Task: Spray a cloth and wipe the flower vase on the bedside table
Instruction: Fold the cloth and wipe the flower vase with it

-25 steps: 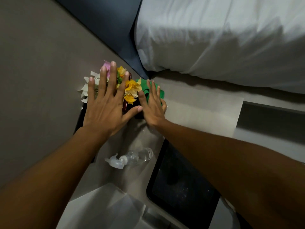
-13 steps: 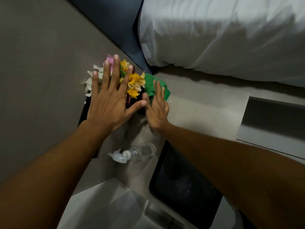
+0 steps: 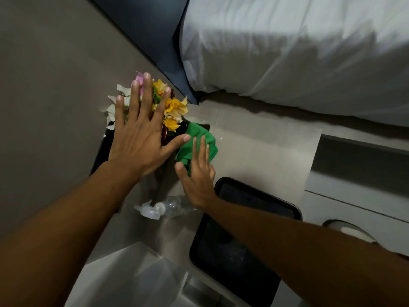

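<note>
The vase [image 3: 169, 131] (likely top-heavy, fragile) is steadied by the flat, spread left hand [image 3: 138, 138]; the soft cloth [image 3: 199, 142] is pressed under the splayed right hand [image 3: 198, 176].

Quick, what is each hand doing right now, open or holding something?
Left hand: open, fingers spread flat over the yellow and white flowers.
Right hand: open and flat, pressing the crumpled green cloth, not gripping it.

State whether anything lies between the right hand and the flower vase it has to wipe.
Only the green cloth does, as intended: the right hand presses it against the dark vase. The left hand rests over the flowers, clear of that side.
</note>
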The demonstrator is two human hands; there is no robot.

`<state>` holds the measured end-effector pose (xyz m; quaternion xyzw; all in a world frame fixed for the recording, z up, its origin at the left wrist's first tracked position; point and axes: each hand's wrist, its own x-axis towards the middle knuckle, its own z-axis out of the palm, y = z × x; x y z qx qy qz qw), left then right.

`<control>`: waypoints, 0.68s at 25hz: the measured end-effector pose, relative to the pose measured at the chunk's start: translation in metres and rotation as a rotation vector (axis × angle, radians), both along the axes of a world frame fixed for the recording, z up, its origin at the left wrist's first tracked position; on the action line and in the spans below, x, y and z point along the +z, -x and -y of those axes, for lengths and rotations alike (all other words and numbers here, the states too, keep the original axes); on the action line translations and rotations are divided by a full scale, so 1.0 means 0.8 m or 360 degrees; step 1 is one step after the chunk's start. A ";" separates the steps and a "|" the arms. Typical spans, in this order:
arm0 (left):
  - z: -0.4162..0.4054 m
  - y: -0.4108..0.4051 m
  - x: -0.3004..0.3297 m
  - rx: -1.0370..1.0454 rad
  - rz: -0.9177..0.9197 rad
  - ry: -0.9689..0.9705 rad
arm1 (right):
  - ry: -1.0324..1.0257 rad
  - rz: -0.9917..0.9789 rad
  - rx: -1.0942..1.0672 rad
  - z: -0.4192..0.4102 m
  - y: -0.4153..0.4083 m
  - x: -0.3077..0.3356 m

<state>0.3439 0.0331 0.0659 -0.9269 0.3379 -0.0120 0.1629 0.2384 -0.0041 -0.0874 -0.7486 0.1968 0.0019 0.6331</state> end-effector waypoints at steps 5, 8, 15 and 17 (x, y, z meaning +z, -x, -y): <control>-0.002 -0.002 -0.007 -0.0026 0.0032 0.0041 | -0.0080 -0.0161 -0.0166 0.055 -0.089 0.013; -0.001 -0.001 -0.006 -0.0029 0.0036 0.0050 | 0.0056 0.0038 -0.0046 0.035 -0.034 0.004; -0.005 -0.005 -0.010 -0.0068 0.0037 0.0046 | 0.0066 -0.0035 -0.0067 0.028 -0.043 0.003; -0.005 -0.005 -0.009 -0.0062 0.0040 0.0052 | 0.0125 -0.0001 -0.0058 0.039 -0.053 0.001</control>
